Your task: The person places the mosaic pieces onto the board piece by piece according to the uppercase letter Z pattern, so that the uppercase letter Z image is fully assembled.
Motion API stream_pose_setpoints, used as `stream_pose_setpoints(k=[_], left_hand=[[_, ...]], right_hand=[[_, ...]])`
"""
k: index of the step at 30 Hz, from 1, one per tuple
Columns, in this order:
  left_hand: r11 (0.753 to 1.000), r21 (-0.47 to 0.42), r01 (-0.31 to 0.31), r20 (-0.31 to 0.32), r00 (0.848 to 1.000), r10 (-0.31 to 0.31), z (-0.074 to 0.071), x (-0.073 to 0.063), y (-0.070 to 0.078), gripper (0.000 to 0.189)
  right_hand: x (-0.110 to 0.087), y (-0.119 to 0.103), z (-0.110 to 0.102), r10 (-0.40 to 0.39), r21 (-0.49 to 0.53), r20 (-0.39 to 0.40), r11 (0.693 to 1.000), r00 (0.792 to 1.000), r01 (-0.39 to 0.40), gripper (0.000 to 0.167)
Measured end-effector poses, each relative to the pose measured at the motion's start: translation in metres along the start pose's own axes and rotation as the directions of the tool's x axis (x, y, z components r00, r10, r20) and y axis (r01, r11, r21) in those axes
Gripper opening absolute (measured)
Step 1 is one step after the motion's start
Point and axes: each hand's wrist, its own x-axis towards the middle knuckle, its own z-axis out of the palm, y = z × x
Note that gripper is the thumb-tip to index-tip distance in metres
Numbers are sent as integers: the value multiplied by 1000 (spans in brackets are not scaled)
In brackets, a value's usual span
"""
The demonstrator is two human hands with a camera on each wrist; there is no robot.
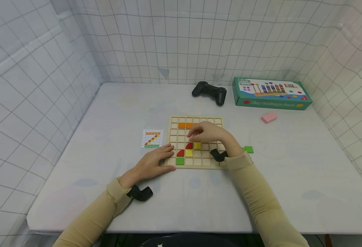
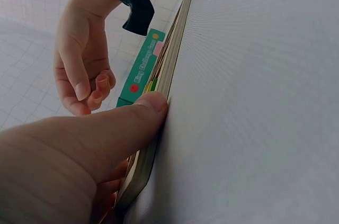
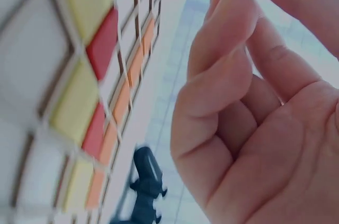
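Note:
A light wooden grid board (image 1: 206, 162) lies flat on the table. My left hand (image 1: 151, 163) rests at its near left corner, fingers extended over the left side and thumb (image 2: 151, 102) along the front edge. Above the middle of the board hovers my right hand (image 1: 208, 132), fingers loosely bent, thumb apart and nothing between them. Orange square tiles (image 1: 182, 125) form a row near the far side. Red quarter-round pieces (image 1: 180, 153) and yellow pieces (image 1: 197, 145) step diagonally below it. One green tile (image 1: 180, 161) sits in the near left area. My right hand hides part of the pattern.
A printed pattern card (image 1: 152, 138) lies left of the board. Loose green tiles (image 1: 249, 149) are beside my right forearm. Farther back are a black game controller (image 1: 208, 92), a green game box (image 1: 271, 94) and a pink block (image 1: 268, 118).

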Motion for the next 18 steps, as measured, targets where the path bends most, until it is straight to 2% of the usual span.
stream_pose_setpoints(k=[10, 18], left_hand=[[1000, -1, 4, 7, 1000, -4, 0, -1, 0, 64], [1000, -10, -5, 0, 1000, 5, 0, -1, 0, 63]], right_hand=[[-36, 21, -31, 13, 87, -78, 996, 997, -6, 27], [-66, 43, -40, 108, 130, -115, 987, 987, -92, 31]])
